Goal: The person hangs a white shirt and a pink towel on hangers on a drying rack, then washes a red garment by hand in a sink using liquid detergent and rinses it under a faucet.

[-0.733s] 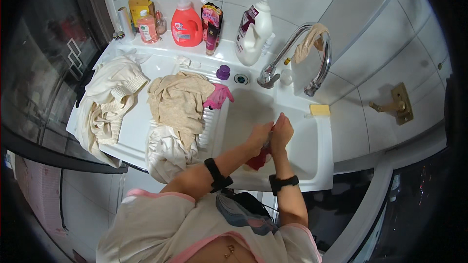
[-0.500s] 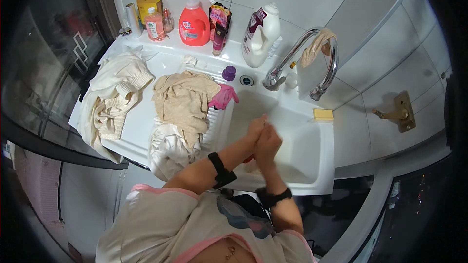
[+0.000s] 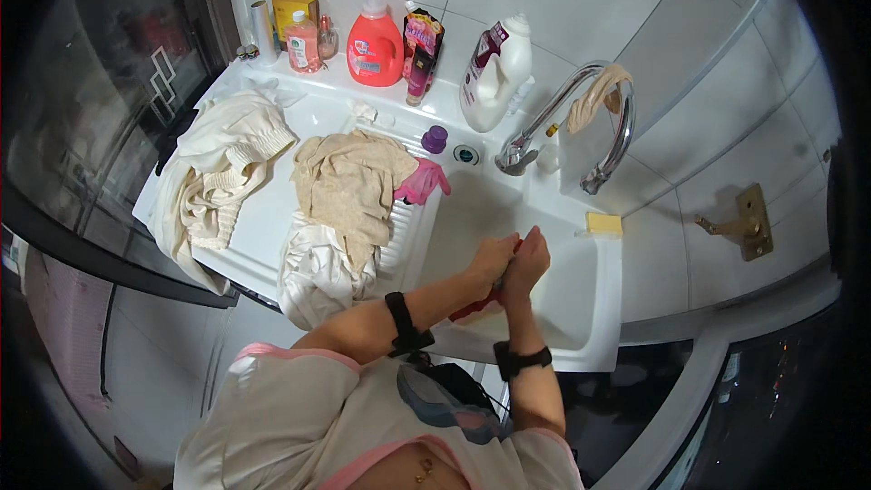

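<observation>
Above the white sink basin (image 3: 567,295), my left hand (image 3: 492,261) and my right hand (image 3: 527,265) are closed side by side around a red cloth (image 3: 474,307). A bit of red shows between the fingers, and a longer end hangs below the wrists on the near side. Most of the cloth is hidden by the hands, so its kind cannot be made out. Left of the basin, a beige knit garment (image 3: 349,177) lies on the ridged washboard (image 3: 395,249), partly over a white cloth (image 3: 318,277). Beside it is a pink piece of cloth (image 3: 422,181).
A cream garment (image 3: 218,163) drapes over the counter's left edge. Along the back stand a red detergent bottle (image 3: 375,45), a white jug (image 3: 497,73) and a purple cap (image 3: 434,139). The curved faucet (image 3: 626,132) carries a beige cloth; a yellow sponge (image 3: 603,223) sits at the right rim.
Both hands have shifted right and slightly nearer, and the right hand has opened out from its overlap with the left. More of the red cloth shows. The whole view has shifted a little.
</observation>
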`<state>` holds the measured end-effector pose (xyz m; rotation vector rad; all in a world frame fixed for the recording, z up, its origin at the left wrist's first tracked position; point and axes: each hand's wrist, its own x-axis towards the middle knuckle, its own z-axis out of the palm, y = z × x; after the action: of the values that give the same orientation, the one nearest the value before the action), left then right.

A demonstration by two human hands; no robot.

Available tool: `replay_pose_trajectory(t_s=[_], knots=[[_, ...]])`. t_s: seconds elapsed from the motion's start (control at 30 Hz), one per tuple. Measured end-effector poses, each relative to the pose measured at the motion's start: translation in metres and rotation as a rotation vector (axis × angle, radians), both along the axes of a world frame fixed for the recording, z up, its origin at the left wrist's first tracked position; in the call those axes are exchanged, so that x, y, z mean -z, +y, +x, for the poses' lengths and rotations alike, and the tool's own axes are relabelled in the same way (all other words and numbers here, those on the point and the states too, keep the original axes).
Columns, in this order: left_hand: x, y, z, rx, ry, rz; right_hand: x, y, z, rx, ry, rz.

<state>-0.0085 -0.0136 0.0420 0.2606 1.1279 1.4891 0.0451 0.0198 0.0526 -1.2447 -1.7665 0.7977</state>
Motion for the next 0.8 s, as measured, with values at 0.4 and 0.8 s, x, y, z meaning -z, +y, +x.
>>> replay_pose_trajectory(t_s=[0.4,0.8], knots=[[0.026,0.019,-0.022,0.042,0.34,0.071,-0.007,-0.025,-0.012,-0.02,0.075,0.152],[0.029,0.02,-0.033,-0.04,0.016,0.211,-0.009,-0.041,-0.025,-0.172,0.097,0.578]])
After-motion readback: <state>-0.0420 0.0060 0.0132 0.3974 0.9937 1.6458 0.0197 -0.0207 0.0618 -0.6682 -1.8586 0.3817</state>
